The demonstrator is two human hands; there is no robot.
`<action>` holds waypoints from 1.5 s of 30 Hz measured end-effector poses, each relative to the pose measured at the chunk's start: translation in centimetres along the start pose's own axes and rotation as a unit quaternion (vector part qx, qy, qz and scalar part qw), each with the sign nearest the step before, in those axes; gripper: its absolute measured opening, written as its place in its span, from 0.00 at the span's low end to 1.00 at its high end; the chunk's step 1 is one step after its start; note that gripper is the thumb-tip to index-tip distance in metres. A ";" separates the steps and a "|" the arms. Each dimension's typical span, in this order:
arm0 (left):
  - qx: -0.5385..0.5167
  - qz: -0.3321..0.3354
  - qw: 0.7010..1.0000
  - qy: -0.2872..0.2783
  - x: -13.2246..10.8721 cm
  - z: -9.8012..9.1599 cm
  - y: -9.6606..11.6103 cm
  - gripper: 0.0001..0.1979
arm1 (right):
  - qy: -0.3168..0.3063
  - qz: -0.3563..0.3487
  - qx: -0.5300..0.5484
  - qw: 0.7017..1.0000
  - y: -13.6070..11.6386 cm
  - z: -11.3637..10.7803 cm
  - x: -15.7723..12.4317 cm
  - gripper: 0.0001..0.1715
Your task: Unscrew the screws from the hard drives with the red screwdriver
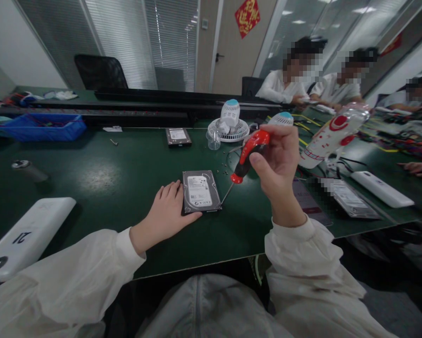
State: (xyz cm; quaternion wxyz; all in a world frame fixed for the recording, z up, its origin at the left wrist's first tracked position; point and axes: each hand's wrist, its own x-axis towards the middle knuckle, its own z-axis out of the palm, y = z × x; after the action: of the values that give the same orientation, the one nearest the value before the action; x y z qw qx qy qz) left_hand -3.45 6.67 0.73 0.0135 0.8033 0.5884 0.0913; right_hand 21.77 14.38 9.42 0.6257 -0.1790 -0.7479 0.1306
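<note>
A hard drive (199, 191) with a white label lies flat on the green table in front of me. My left hand (167, 209) holds its left side, fingers along that edge and thumb across the near left corner. In my right hand (279, 157) is a red and black screwdriver (244, 157), gripped by its handle and tilted. Its metal tip meets the drive's near right corner; any screw there is too small to make out. Several small loose screws (225, 172) are scattered just beyond the drive's right side.
Farther back lie a second hard drive (178, 137), a clear plastic cup (214, 141) and a white fan (228, 124). A blue bin (45, 127) and a white power bank (31, 234) are on the left. To the right stands a patterned bottle (332, 134); co-workers (285, 87) sit beyond.
</note>
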 end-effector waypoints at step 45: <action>0.002 0.007 1.000 0.013 0.0 0.0 0.0 0.47 | 0.018 -0.017 0.032 0.999 -0.3 0.3 0.2 0.20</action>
State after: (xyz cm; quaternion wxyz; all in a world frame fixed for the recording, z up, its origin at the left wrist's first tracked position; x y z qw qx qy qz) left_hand -3.49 6.63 0.71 0.0035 0.8062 0.5829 0.1008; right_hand 21.44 14.21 9.67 0.6465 -0.1483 -0.7350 0.1408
